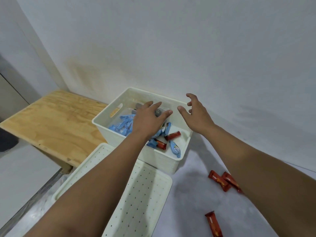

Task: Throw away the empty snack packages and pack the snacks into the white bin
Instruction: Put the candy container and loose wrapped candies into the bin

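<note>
White bin [171, 161]: rectangular, matte plastic, rounded rim, slot handle cut in its left wall; stands on a white surface [191, 202] against a plain white wall [171, 40]. Contents: a heap of glossy blue wrapped snacks [124, 124] along the left and middle, one blue-and-white pouch [176, 149] near the front right corner, two red wrapped bars [172, 135] beside it, and a clear, crinkled package at the back, mostly hidden by the hand. Left hand [148, 120]: palm down over the bin's interior, fingers spread wide, gripping nothing that can be seen. Right hand [196, 113]: above the bin's right rim, fingers apart and curled, empty. White lid [145, 199]: flat, rounded corners, raised edge, dotted with rows of small holes; lies just in front of the bin, partly under the left forearm. Loose red bars: a pair [220, 182] touching each other on the surface right of the lid, a third [213, 224] nearer the camera. Pale plywood board [56, 120]: visible grain, left of the bin.
</note>
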